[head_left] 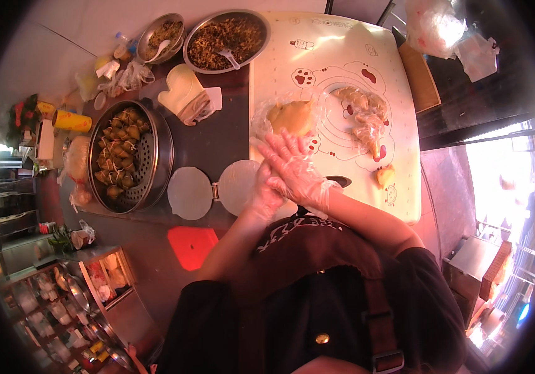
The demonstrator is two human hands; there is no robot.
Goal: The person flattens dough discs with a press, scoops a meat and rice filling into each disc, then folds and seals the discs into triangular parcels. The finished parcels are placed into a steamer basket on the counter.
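Steamer tray (155,134) of wrapped dumplings sits at left on the tabletop (217,134); hinged round dumpling press (214,190) lies open beside it. Left hand (266,190) and right hand (292,165), both in clear gloves, are pressed palm to palm just above the press (whether anything lies between them cannot be told). Dough lump (292,117) under plastic film lies just beyond the fingertips on the printed mat (342,50): likely soft, sticky, best pinched at its edge. Dough pieces (364,115) lie further right.

Two bowls (227,38), one steamer (158,156)
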